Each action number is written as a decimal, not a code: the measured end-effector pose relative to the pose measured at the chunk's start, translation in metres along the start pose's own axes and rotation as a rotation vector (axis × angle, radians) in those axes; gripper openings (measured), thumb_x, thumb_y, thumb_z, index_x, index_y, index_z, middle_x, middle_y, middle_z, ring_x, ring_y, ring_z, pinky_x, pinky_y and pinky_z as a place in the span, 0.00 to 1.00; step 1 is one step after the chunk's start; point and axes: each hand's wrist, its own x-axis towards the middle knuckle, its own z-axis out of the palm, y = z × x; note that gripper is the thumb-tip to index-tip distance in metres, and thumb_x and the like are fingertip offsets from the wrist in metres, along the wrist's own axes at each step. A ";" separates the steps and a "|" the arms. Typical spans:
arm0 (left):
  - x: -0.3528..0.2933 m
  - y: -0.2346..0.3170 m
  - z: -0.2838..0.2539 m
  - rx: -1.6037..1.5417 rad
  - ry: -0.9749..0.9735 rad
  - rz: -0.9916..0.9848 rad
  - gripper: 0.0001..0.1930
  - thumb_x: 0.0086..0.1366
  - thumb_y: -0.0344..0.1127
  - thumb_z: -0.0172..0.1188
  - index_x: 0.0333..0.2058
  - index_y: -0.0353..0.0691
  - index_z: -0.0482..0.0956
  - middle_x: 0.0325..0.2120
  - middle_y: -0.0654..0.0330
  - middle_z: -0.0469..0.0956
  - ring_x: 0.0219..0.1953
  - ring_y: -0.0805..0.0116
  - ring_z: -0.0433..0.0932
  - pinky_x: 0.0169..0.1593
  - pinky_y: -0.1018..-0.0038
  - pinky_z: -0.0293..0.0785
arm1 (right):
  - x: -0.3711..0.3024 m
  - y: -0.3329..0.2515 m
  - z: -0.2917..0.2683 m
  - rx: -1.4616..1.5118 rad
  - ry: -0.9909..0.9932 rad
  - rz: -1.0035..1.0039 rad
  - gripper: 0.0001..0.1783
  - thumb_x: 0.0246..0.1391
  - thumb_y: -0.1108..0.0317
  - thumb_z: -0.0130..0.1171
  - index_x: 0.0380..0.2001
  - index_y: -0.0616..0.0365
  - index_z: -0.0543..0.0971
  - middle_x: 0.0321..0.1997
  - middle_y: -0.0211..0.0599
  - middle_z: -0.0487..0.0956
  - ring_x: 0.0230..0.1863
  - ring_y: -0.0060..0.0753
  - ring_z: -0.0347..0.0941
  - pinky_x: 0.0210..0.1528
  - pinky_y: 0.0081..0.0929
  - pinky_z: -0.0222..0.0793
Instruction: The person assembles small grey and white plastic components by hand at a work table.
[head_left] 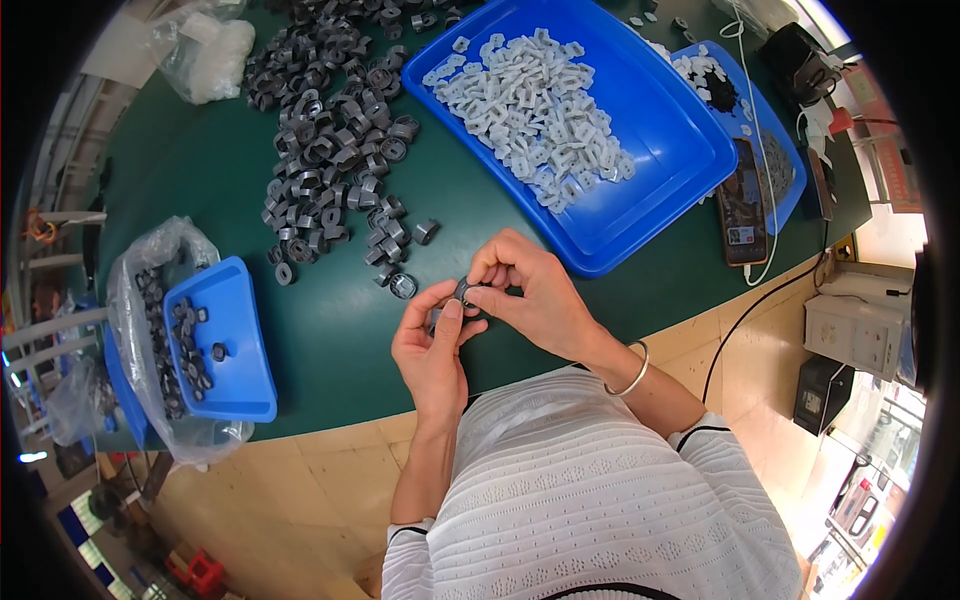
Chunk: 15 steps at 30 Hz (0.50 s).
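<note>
Close to the table's front edge, both hands meet at a small dark grey plastic part (461, 291), round in outline. My left hand (432, 347) grips it from the left, thumb up against its lower side. From the right, the fingertips of my right hand (535, 295) pinch its upper side. More dark grey shows between the left fingers, but its shape is mostly hidden. Just beyond the hands lies a dark ring-shaped part (403, 286) with a paler inside. It is at the near end of a large loose pile of similar dark grey parts (335, 150).
A big blue tray (655, 205) at the upper right holds many small whitish pieces (540, 110). Beyond it are another blue tray (790, 150) and a phone (742, 205) with a white cable. At left, a smaller blue tray (245, 330) of dark parts sits by a clear bag (190, 240).
</note>
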 end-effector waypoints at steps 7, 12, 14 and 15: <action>-0.002 0.000 0.001 -0.057 0.026 0.084 0.10 0.66 0.23 0.56 0.46 0.29 0.76 0.39 0.55 0.77 0.36 0.73 0.79 0.41 0.79 0.81 | 0.004 0.004 0.005 0.480 -0.102 0.253 0.11 0.52 0.77 0.62 0.40 0.61 0.77 0.34 0.29 0.77 0.37 0.20 0.71 0.42 0.21 0.72; -0.004 0.001 0.005 -0.057 0.030 0.128 0.10 0.65 0.23 0.56 0.45 0.29 0.76 0.39 0.55 0.78 0.36 0.72 0.80 0.43 0.78 0.80 | 0.000 0.011 0.008 0.770 -0.125 0.300 0.09 0.54 0.77 0.60 0.39 0.63 0.77 0.36 0.34 0.78 0.36 0.22 0.75 0.40 0.22 0.74; -0.004 0.000 0.003 -0.071 0.008 0.132 0.10 0.65 0.23 0.56 0.45 0.30 0.76 0.39 0.56 0.78 0.37 0.72 0.80 0.43 0.78 0.80 | 0.000 0.013 0.007 0.732 -0.132 0.295 0.08 0.54 0.77 0.60 0.38 0.63 0.77 0.36 0.34 0.78 0.36 0.22 0.75 0.40 0.21 0.74; -0.004 -0.002 0.002 -0.070 0.007 0.132 0.10 0.65 0.23 0.56 0.45 0.30 0.76 0.39 0.56 0.78 0.37 0.72 0.80 0.43 0.78 0.80 | 0.000 0.014 0.007 0.694 -0.137 0.291 0.07 0.54 0.78 0.60 0.37 0.63 0.77 0.35 0.33 0.77 0.36 0.22 0.75 0.39 0.20 0.74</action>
